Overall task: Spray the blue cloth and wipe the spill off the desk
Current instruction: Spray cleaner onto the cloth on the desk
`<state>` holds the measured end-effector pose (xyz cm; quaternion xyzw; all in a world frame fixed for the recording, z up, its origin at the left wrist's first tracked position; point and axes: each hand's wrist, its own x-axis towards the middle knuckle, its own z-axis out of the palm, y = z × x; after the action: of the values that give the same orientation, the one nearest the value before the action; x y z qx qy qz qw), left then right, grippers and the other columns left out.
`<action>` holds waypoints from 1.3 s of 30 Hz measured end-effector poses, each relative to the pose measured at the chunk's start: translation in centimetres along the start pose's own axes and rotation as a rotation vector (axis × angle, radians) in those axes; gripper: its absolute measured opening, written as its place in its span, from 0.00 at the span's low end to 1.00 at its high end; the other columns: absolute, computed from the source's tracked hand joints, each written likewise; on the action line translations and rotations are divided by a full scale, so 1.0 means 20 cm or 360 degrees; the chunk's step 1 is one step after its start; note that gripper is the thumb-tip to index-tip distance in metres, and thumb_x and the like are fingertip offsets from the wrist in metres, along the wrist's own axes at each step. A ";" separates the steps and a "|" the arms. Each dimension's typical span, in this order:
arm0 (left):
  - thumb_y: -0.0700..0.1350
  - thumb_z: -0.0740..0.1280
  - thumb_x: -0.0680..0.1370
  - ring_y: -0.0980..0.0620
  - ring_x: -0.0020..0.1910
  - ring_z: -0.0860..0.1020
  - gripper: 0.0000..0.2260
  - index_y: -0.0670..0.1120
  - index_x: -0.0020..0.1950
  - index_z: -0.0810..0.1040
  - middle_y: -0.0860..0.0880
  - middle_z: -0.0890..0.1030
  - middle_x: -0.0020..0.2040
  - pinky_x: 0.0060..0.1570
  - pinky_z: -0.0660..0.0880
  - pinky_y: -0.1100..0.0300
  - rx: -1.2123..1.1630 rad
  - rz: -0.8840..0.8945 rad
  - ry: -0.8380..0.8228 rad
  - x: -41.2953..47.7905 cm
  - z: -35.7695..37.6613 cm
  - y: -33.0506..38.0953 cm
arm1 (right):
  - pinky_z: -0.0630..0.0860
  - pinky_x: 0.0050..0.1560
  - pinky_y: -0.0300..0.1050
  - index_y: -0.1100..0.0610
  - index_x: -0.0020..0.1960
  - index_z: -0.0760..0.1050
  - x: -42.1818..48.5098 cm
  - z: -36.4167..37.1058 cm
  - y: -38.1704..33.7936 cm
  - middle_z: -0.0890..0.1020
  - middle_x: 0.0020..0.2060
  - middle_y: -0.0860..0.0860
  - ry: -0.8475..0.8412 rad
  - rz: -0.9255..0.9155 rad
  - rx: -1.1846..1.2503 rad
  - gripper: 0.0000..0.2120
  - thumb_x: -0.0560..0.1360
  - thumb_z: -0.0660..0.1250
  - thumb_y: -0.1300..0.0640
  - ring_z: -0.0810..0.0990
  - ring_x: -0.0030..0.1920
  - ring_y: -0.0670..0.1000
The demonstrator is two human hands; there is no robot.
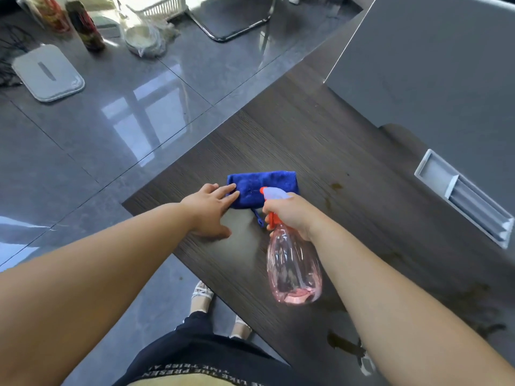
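Observation:
A folded blue cloth (262,185) lies on the dark wooden desk (320,140) near its left edge. My left hand (210,208) lies flat with straight fingers, its fingertips on the cloth's left end. My right hand (289,211) grips the neck of a pink see-through spray bottle (292,266) with an orange trigger; the pale nozzle points at the cloth from just above it. A brown spill shows as small drops (335,186) right of the cloth and as larger puddles (342,342) near the front edge, partly hidden by my right forearm.
A grey partition (446,65) rises along the desk's right side, with a white cable slot (465,196) set in the desktop. On the glossy tiled floor to the left lie a white lid (47,72), bottles (83,23) and a bag (145,34).

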<state>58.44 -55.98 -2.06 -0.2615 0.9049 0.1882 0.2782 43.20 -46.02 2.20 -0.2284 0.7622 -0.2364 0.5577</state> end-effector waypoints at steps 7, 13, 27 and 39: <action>0.64 0.62 0.73 0.44 0.75 0.46 0.42 0.52 0.77 0.42 0.54 0.42 0.77 0.72 0.54 0.54 -0.0033 -0.0010 0.0004 0.01 0.02 0.00 | 0.71 0.39 0.43 0.53 0.42 0.65 -0.02 -0.11 0.01 0.74 0.36 0.57 0.0284 0.0082 0.0140 0.07 0.72 0.61 0.63 0.73 0.36 0.53; 0.64 0.64 0.72 0.45 0.75 0.46 0.43 0.53 0.77 0.43 0.55 0.43 0.77 0.71 0.57 0.52 -0.0092 -0.0024 -0.0022 0.01 0.00 0.00 | 0.72 0.37 0.43 0.60 0.57 0.70 -0.03 -0.16 0.02 0.74 0.34 0.57 0.0284 0.0128 0.0162 0.14 0.72 0.61 0.63 0.73 0.36 0.54; 0.66 0.65 0.70 0.44 0.74 0.47 0.45 0.52 0.77 0.43 0.54 0.44 0.77 0.71 0.57 0.51 -0.0055 -0.0020 -0.0050 0.03 -0.01 0.00 | 0.72 0.40 0.45 0.65 0.61 0.71 -0.04 -0.10 0.02 0.75 0.35 0.57 0.0286 0.0151 0.0129 0.18 0.71 0.62 0.62 0.74 0.36 0.54; 0.66 0.65 0.69 0.45 0.74 0.47 0.46 0.53 0.77 0.43 0.55 0.44 0.77 0.70 0.60 0.50 -0.0017 -0.0006 -0.0004 0.02 0.01 -0.02 | 0.70 0.41 0.47 0.62 0.51 0.73 -0.05 -0.11 0.07 0.75 0.35 0.56 0.0251 0.0134 0.0154 0.09 0.71 0.63 0.62 0.74 0.37 0.54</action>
<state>58.41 -56.29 -2.49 -0.2646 0.9030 0.1926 0.2782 41.28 -44.01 2.70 -0.1496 0.8002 -0.2666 0.5159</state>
